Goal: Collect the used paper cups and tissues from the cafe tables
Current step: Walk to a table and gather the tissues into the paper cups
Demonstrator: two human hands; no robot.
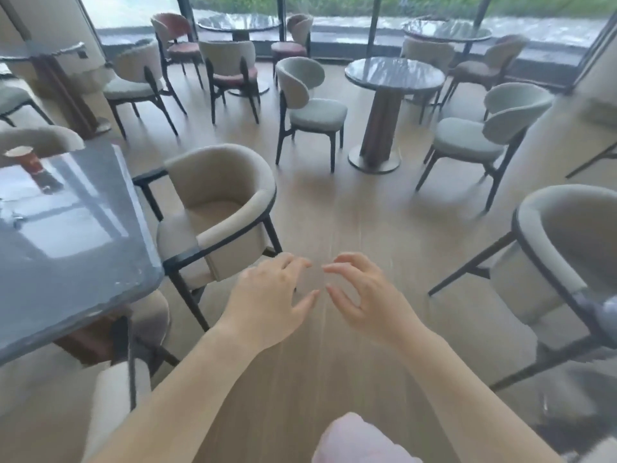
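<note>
A red paper cup (28,160) with a pale rim stands upright near the far left corner of a dark glossy table (83,248), its reflection stretching toward the camera on the shiny top. Closer on the same top, by the left edge, lies a small pale thing (16,217) too blurred to name. Both hands are well apart from the cup, held out over the wooden floor (334,202) to the right of the table. The left hand (270,295) and the right hand (364,292) face each other with fingers loosely bent and spread, fingertips close but not touching, and neither holds anything. Just beside the table's right edge sits a beige armchair (217,202) with a dark frame, its seat turned toward the table. A second armchair (567,248) of the same kind stands at the right edge of the view. Farther back, a round table (394,75) on a thick pedestal is ringed by pale cushioned chairs (310,108), with more round tables and reddish-seated chairs near the tall windows (334,8). A soft pink shape (354,439) fills the bottom edge between the forearms.
</note>
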